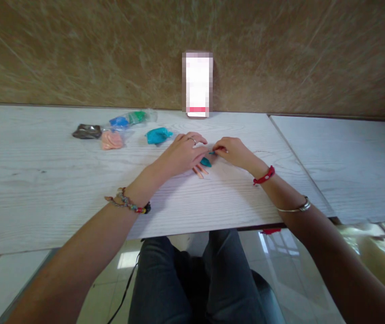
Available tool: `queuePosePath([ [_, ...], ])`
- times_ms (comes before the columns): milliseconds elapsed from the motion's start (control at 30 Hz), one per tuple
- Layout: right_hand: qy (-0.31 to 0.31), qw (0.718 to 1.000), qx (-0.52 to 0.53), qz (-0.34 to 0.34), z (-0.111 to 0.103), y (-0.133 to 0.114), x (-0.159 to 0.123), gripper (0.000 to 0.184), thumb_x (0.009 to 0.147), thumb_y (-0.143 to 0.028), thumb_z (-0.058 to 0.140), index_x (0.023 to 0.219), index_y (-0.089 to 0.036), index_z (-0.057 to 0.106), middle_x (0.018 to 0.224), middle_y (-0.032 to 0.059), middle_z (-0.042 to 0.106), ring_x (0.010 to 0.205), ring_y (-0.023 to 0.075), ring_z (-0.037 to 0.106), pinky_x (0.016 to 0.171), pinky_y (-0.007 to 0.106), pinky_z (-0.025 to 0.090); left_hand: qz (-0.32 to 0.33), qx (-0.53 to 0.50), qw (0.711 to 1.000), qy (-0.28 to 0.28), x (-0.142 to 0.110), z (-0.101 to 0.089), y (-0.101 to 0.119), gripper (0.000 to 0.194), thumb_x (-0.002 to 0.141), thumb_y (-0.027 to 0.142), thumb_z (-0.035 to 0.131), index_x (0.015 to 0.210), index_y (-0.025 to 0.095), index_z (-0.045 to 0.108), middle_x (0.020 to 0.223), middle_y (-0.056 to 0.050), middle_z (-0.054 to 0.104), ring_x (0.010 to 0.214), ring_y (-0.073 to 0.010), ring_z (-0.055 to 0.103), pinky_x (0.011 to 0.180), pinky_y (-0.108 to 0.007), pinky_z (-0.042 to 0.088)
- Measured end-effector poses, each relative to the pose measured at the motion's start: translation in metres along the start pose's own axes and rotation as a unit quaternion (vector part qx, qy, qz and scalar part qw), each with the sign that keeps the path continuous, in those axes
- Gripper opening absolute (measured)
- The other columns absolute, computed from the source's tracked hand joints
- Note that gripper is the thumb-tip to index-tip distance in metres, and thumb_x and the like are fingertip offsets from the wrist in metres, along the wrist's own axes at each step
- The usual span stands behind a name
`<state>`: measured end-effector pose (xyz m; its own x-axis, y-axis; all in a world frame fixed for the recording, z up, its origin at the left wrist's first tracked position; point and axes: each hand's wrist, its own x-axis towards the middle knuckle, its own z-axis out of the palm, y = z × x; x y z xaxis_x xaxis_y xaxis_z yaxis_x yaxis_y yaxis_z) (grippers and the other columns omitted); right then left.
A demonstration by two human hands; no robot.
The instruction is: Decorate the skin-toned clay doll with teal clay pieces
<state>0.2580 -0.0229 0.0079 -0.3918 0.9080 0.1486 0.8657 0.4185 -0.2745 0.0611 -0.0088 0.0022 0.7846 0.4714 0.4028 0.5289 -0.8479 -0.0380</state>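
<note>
A small modelled piece with a teal clay body [206,162] and thin peach clay strips [199,172] lies on the white table. My left hand [187,150], a ring on one finger, reaches over it with fingers apart and bent. Its fingertips are close to the teal part; whether they touch it is unclear. Opposite, my right hand [231,150] pinches a tiny strip of teal clay [212,153] between thumb and finger, just above the modelled piece. The left palm and its underside are hidden.
Left of my hands lie a teal clay lump [158,135] and bags of peach clay [112,140], dark brown clay [87,131], blue clay [119,121] and green clay [137,117]. A phone [197,85] leans upright against the brown wall [78,58]. A seam [293,155] crosses the tabletop at right.
</note>
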Motion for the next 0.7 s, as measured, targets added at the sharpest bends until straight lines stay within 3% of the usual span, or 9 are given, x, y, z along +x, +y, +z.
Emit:
queuePosePath([
  [100,0.032,0.997,0.049,0.050,0.001,0.002,0.003,0.022,0.078,-0.009,0.052,0.095,-0.009,0.066,0.081,0.0073,0.068,0.070,0.0128,0.058,0.064,0.022,0.039,-0.009,-0.008,1.000,-0.002,0.000,0.002,0.000,0.022,0.088,0.025,0.047,0.099,0.022,0.066,0.112,-0.007,0.059,0.111,-0.0225,0.047,0.089,-0.039,0.038],
  [267,0.035,0.998,0.031,0.032,0.002,0.004,0.006,0.020,0.077,-0.008,0.051,0.084,-0.012,0.069,0.081,0.0065,0.070,0.072,0.0140,0.058,0.066,0.023,0.038,-0.057,-0.010,0.998,-0.033,0.001,0.005,0.001,0.028,0.091,0.030,0.043,0.107,0.023,0.064,0.118,-0.010,0.055,0.116,-0.0248,0.042,0.091,-0.041,0.037],
  [433,0.040,0.994,0.080,0.057,-0.001,0.005,0.009,0.020,0.078,-0.011,0.052,0.090,-0.010,0.068,0.081,0.0070,0.070,0.072,0.0132,0.060,0.066,0.023,0.039,-0.101,-0.008,0.994,-0.041,0.006,0.003,0.003,0.030,0.090,0.029,0.043,0.109,0.019,0.064,0.120,-0.013,0.053,0.118,-0.0272,0.041,0.092,-0.044,0.037],
  [567,-0.028,0.985,0.159,0.054,-0.007,0.007,0.008,0.014,0.077,-0.019,0.059,0.085,-0.010,0.067,0.077,0.0055,0.069,0.067,0.0113,0.059,0.059,0.021,0.040,-0.083,-0.020,0.996,-0.001,0.006,0.003,0.002,0.026,0.089,0.027,0.045,0.098,0.017,0.068,0.117,-0.011,0.056,0.115,-0.0258,0.044,0.093,-0.043,0.038],
  [700,-0.016,0.992,0.115,0.048,-0.009,0.005,0.006,0.011,0.075,-0.015,0.059,0.081,-0.011,0.067,0.077,0.0048,0.069,0.067,0.0113,0.058,0.061,0.021,0.040,-0.032,-0.030,0.999,0.022,0.005,0.004,-0.001,0.027,0.089,0.027,0.044,0.087,0.016,0.069,0.112,-0.009,0.058,0.114,-0.0237,0.045,0.094,-0.040,0.038],
])
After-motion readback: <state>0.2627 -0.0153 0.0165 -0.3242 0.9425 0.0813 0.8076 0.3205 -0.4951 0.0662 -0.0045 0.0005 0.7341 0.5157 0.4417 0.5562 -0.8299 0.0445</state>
